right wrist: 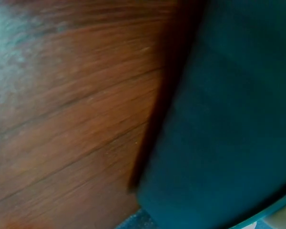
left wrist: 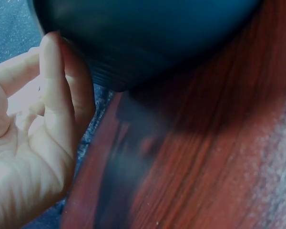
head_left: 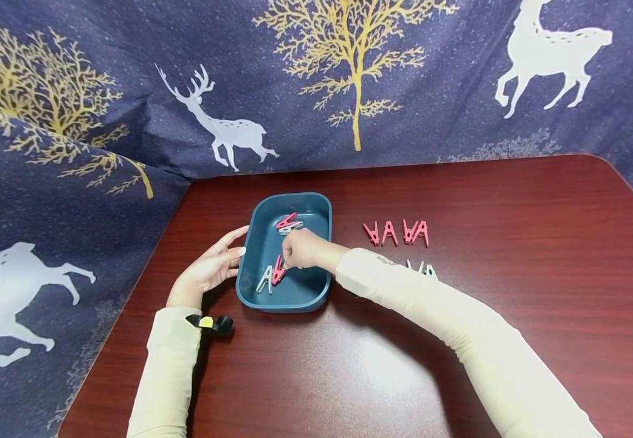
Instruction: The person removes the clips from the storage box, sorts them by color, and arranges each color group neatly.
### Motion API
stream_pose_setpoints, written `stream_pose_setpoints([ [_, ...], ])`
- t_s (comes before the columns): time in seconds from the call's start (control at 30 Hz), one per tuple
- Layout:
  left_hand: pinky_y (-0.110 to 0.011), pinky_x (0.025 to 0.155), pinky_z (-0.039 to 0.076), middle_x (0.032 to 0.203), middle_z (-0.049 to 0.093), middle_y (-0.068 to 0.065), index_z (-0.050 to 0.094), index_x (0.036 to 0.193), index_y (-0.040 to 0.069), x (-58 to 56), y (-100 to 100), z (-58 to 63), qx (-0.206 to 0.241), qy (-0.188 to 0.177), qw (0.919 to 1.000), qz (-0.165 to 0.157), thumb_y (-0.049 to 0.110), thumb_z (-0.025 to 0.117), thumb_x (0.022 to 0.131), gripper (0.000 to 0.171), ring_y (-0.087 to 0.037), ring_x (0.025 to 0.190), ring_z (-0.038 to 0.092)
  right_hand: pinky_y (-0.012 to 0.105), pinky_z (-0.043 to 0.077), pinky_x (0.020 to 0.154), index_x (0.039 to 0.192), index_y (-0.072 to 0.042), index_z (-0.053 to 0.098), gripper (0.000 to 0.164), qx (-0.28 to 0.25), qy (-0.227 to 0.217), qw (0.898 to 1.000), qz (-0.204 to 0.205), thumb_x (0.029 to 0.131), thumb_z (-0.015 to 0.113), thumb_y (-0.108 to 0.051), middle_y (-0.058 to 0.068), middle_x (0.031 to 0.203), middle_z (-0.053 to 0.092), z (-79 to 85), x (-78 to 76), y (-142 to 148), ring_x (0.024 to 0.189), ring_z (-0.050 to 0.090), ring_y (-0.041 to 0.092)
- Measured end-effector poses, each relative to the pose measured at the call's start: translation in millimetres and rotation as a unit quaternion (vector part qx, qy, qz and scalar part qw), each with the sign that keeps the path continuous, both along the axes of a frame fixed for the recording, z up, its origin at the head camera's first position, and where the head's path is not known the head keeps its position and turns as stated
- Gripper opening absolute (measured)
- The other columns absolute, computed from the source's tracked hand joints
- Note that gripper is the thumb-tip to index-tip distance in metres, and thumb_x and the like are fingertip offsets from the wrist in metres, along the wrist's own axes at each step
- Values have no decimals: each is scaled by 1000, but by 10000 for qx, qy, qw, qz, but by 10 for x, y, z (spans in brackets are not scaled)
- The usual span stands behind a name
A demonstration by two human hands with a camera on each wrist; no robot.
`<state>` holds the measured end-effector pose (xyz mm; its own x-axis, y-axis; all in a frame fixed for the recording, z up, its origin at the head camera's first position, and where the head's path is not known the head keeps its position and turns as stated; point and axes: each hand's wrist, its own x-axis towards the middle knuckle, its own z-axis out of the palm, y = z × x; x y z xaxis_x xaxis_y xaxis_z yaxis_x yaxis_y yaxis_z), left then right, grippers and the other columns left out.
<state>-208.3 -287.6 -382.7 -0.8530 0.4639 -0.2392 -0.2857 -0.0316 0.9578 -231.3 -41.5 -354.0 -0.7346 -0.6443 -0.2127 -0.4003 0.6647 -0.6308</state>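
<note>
Clothespins (head_left: 278,271), one pink and one pale gray, lay in the near half of the blue plastic bin (head_left: 258,243). The left hand (head_left: 211,269), fingers loosely extended, touched the bin's left wall; so light a contact might let the bin slide if the right forearm bumped its rim. The right hand (head_left: 304,249) reached inside, fingers curled beside the pink one; whether it pinched anything could not be told. Beyond the bin's right side, the right sleeve (head_left: 436,304) partly hid pale clothespins (head_left: 430,271) and could sweep them aside if lowered. Pink clothespins (head_left: 410,238) lay farther off.
</note>
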Motion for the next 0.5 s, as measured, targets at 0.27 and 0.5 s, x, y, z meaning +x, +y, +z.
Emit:
stream_pose_setpoints([
  [0.27,-27,78,55,107,64,2,17,151,20,-35,-33,-81,-150,70,9998,80,3,36,102,55,-11,93,66,19,45,57,80,1,71,13,-354,38,9977,574,89,63,-4,11,82,70,-6,15,32,60,59,14],
  [0.5,-27,77,55,106,65,3,19,150,19,-32,-26,-93,-151,147,9997,96,4,38,102,54,-9,91,66,19,46,57,79,1,71,13,-379,29,9975,595,89,63,-5,11,82,71,-17,6,40,65,63,20],
])
